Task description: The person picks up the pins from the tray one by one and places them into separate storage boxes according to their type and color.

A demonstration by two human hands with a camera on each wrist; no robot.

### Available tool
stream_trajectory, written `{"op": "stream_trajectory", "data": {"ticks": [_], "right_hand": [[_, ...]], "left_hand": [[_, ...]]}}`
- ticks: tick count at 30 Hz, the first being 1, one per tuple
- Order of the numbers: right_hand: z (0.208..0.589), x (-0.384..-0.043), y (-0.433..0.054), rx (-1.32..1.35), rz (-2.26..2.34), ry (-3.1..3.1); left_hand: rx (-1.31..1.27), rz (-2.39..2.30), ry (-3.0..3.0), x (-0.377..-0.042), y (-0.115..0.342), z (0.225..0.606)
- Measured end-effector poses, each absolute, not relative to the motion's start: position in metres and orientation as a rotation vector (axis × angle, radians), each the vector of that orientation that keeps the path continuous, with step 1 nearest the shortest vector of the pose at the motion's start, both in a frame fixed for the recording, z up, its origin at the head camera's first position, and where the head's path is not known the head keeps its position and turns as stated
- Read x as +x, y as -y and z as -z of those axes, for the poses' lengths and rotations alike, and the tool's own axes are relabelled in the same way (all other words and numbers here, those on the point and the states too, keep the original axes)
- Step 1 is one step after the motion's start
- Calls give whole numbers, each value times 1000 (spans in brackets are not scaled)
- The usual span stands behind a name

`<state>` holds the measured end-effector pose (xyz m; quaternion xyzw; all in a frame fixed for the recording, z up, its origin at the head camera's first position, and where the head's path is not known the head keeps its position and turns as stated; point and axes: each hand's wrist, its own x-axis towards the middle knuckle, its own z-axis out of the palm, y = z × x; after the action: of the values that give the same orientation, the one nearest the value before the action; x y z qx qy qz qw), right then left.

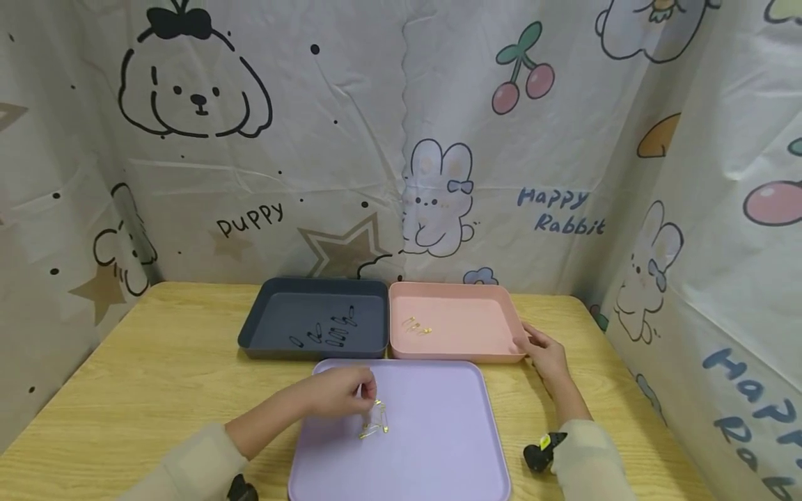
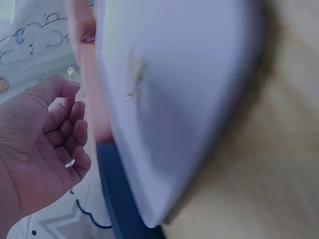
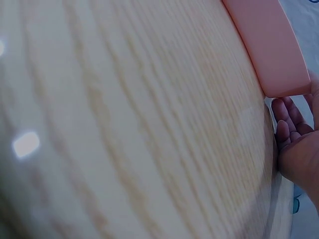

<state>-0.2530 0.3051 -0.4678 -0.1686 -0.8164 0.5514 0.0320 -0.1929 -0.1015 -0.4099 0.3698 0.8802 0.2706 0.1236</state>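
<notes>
My left hand (image 1: 341, 392) is raised over the lavender tray (image 1: 438, 445), and its thumb and index finger pinch a gold safety pin (image 2: 71, 73), clearest in the left wrist view. Just below that hand, several gold safety pins (image 1: 385, 417) lie in a small heap on the lavender tray. At the right end of the pink tray (image 1: 464, 337), my right hand (image 1: 547, 356) holds the front corner, thumb at the rim and fingers outside the wall. A few gold safety pins (image 1: 413, 325) lie in the left part of the pink tray.
A dark grey tray (image 1: 276, 327) with several black safety pins (image 1: 335, 341) stands left of the pink one. All three trays sit close together on a wooden table (image 1: 188, 390). A printed curtain (image 1: 351, 160) hangs behind and along both sides.
</notes>
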Motion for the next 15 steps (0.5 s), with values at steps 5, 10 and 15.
{"op": "stream_trajectory", "data": {"ticks": [5,10,15], "right_hand": [[467,-252,-306,-517,-1692,2522],[468,-252,-307,-512,-1686,2524],[468,-252,-305,-530,-1693,2528]], "left_hand": [[1015,-810,-2611,-214,90,397],[923,-863,-2625,-236,76,391],[791,-933,-2601,-254,60,387]]}}
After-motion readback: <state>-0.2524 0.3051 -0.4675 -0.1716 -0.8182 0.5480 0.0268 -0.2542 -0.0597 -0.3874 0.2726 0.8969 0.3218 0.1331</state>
